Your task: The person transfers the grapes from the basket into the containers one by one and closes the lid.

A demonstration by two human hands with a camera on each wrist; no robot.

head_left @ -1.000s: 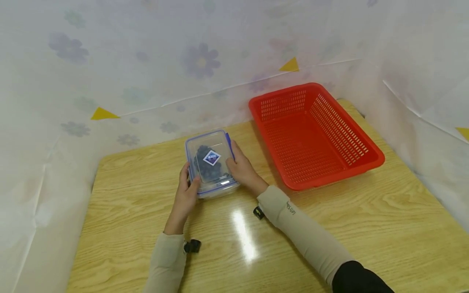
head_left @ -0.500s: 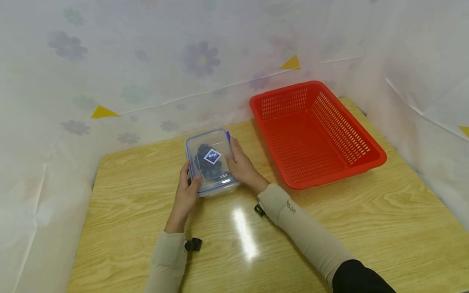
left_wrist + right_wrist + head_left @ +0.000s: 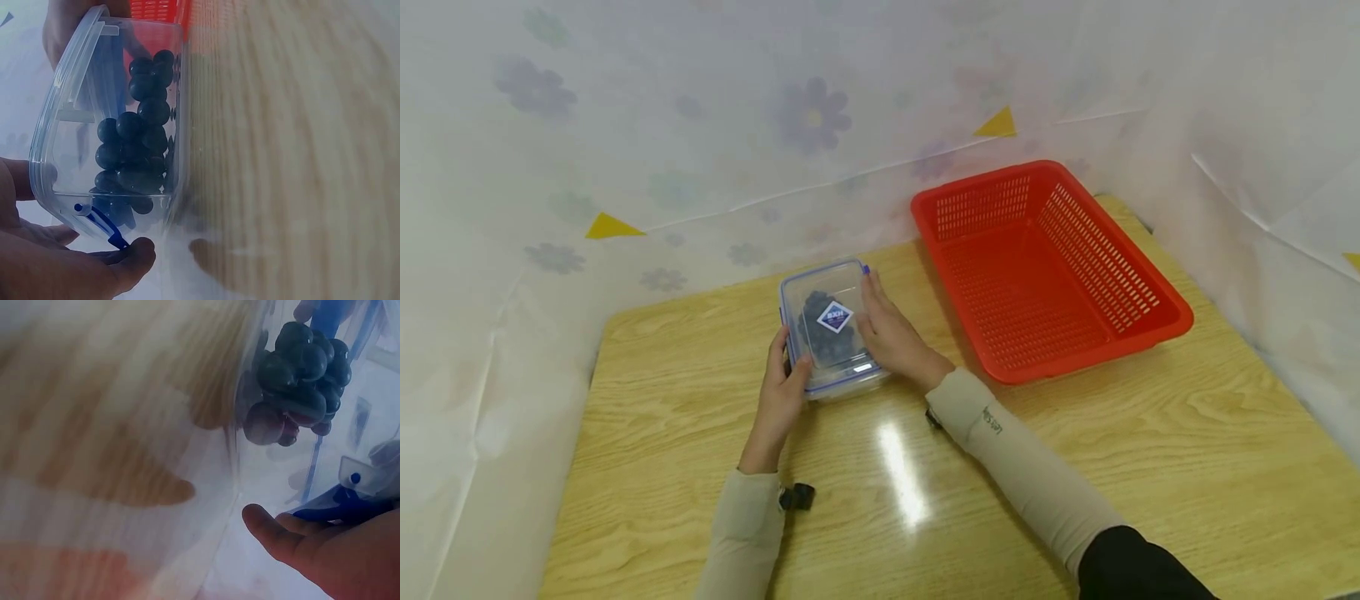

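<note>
A clear plastic food container [image 3: 842, 367] with a blue-edged lid stands on the table, a diamond-shaped label on top. Inside lies a bunch of dark grapes [image 3: 134, 140]. My left hand [image 3: 781, 400] grips the container's left side, thumb over the lid's edge; in the left wrist view its fingers are at a blue latch [image 3: 103, 228] hanging out from the wall. At the opposite side my right hand [image 3: 897, 340] lies against the edge with straight fingers. The right wrist view has that hand [image 3: 331, 550] at another blue-and-clear latch [image 3: 344, 503], tilted outward.
A red plastic basket [image 3: 1086, 367] with slotted walls stands to the right of the container. Behind the wooden table [image 3: 647, 433] hangs a pale flowered sheet [image 3: 700, 125] with yellow triangles. A black wrist camera [image 3: 797, 497] sits beside the left sleeve.
My right hand has straightened its fingers along the container's right edge and shifted slightly up, now covering most of the blue latch there. The left hand keeps its hold; the view has tilted slightly.
</note>
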